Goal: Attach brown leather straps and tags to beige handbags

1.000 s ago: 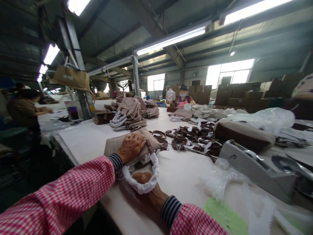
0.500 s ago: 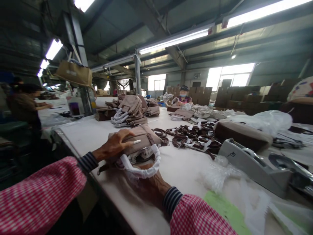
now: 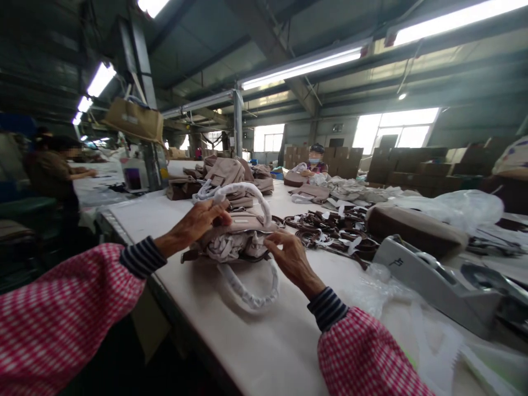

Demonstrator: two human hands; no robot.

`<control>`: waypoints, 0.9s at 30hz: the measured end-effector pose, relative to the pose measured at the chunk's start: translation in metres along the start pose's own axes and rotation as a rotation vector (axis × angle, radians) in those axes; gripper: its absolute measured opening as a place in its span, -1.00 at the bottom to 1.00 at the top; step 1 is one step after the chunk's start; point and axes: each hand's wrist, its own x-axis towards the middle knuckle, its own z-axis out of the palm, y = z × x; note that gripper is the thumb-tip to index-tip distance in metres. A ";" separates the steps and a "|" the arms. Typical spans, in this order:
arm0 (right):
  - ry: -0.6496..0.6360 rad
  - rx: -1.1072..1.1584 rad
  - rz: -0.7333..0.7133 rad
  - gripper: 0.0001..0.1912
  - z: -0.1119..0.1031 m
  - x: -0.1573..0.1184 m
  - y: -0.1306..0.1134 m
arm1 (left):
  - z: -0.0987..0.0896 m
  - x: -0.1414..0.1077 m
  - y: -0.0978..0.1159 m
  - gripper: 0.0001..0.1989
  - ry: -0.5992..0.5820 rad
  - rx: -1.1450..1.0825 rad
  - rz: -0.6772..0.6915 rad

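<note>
A beige handbag (image 3: pixel 251 223) sits on the table with its zipped mouth open towards me. Crumpled pale stuffing (image 3: pixel 225 246) shows inside. One handle (image 3: pixel 247 188), wrapped in white, arches up behind the opening; the other wrapped handle (image 3: pixel 251 297) hangs down onto the tabletop in front. My left hand (image 3: pixel 202 223) is closed on the bag's back left edge, by the foot of the raised handle; its fingertips are partly hidden. At the right end of the mouth, my right hand (image 3: pixel 291 256) pinches the bag's edge beside the stuffing.
Coiled dark brown straps (image 3: pixel 334 228) lie right of the bag. Beyond are a brown-bottomed bag (image 3: pixel 416 228), a grey tape dispenser (image 3: pixel 437 286) and clear plastic (image 3: pixel 388 280). More beige bags (image 3: pixel 226 173) are piled behind. A co-worker (image 3: pixel 317 159) sits across the table (image 3: pixel 206 330).
The bag's mouth has opened wider, showing the stuffing. One handle has swung up and the other lies in front. My right hand has come out from beneath the handle to the bag's right side.
</note>
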 end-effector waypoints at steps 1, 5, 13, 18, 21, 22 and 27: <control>0.082 -0.072 -0.002 -0.84 -0.006 0.002 0.006 | -0.005 0.009 0.007 -0.29 0.014 -0.088 -0.041; 0.157 -0.230 -0.012 -0.36 -0.024 0.008 0.029 | -0.018 0.023 0.035 -0.27 0.008 -0.264 -0.091; 0.068 -0.312 0.040 -0.13 -0.084 0.019 0.043 | -0.036 0.032 0.071 -0.25 -0.131 -0.519 -0.173; -0.009 -0.292 0.032 -0.30 -0.107 0.014 0.024 | -0.041 0.044 0.059 -0.27 -0.219 -0.490 -0.137; 0.058 -0.347 0.066 -0.48 -0.096 0.012 0.007 | -0.029 0.047 0.049 -0.36 -0.092 -0.257 -0.147; 0.104 -0.365 0.079 -0.53 -0.092 0.013 0.003 | -0.024 0.047 0.046 -0.43 -0.024 -0.172 -0.144; 0.299 -0.336 0.131 -0.61 -0.080 0.020 -0.001 | 0.001 0.031 0.051 -0.54 0.318 0.186 0.174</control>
